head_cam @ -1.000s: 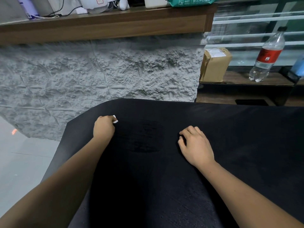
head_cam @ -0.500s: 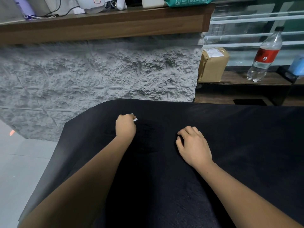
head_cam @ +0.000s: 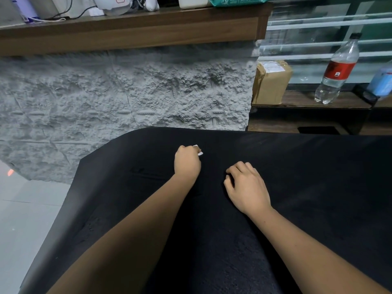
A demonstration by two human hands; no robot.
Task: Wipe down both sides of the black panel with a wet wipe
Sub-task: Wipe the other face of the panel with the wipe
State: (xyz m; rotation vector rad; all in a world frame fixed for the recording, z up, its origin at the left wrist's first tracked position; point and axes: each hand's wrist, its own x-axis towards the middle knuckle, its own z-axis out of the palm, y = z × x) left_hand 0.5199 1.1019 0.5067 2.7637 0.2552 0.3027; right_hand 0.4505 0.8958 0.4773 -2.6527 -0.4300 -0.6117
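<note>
Closest to the camera, two bare arms are stretched out over the black panel [head_cam: 318, 187]. The panel lies wide and flat below them and fills the lower part of the view. The right hand [head_cam: 248, 188] is rested on the panel near its middle. Its fingers are bent loosely and nothing is held in it. It seems to be used to keep the panel steady. Just beside it, a little further away, the left hand [head_cam: 187, 164] is curled into a fist around the wet wipe [head_cam: 199, 153]. Only a small white corner of the wipe can be seen past the knuckles, right at the panel's top.

A second ago the left hand was seen near the panel's rounded left corner. Half a second ago it was part of the way across. Now it has been slid to the right, so that it is near the right hand. The right hand has hardly been moved. So one stroke across the far part of the top side is judged to be nearly done. More strokes are likely needed on this side, and the other side has not been turned up yet.

Further off, a rough grey wall [head_cam: 127, 92] is seen, with a wooden shelf [head_cam: 148, 28] above it. To the right, a brown box [head_cam: 271, 81] and a bottle [head_cam: 337, 71] are stood on a low ledge [head_cam: 307, 100].
</note>
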